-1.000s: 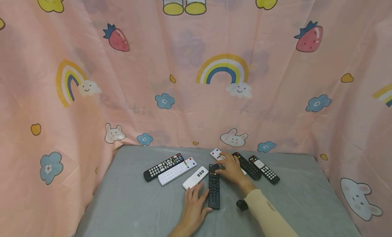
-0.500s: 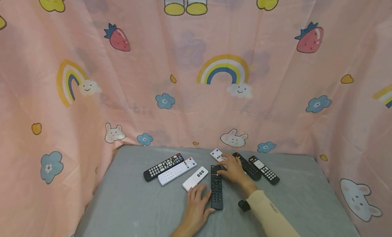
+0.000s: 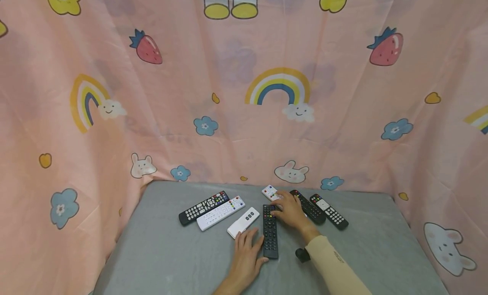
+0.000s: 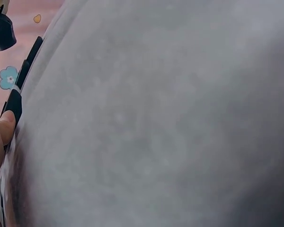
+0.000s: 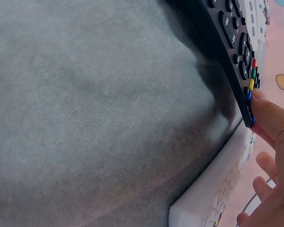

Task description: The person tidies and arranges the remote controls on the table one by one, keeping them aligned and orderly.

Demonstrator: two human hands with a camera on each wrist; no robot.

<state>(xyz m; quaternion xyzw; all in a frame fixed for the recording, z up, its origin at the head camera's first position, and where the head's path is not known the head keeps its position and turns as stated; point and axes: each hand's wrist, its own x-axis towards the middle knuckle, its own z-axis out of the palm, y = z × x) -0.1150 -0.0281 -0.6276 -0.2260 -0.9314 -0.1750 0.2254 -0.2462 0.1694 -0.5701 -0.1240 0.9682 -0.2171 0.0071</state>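
While both hands work at one black remote control (image 3: 270, 233), its long axis points almost straight from the near edge of the grey-covered table (image 3: 152, 261) toward the far edge, about midway between the left and right edges. The left hand (image 3: 245, 256) lies on its left, at the near half: thumb at the near end, index finger against the left side, so that it seems to pinch that corner, the other fingers spread and bent. Across from it, the right hand (image 3: 290, 212) comes in over the right side and pinches the far end, thumb beside the coloured buttons, remaining fingers loosely bent. Neither hand is nearer; each touches its own end. Whether the remote rests flat or is held just clear of the cloth, I cannot tell.

Beyond the right hand, and partly covered by it, lies a white remote with coloured buttons (image 3: 269, 191), toward the far edge. Just beside the left fingers is a plain white remote (image 3: 244, 222), slanting toward the table's far right corner, its near end by the fingertips.
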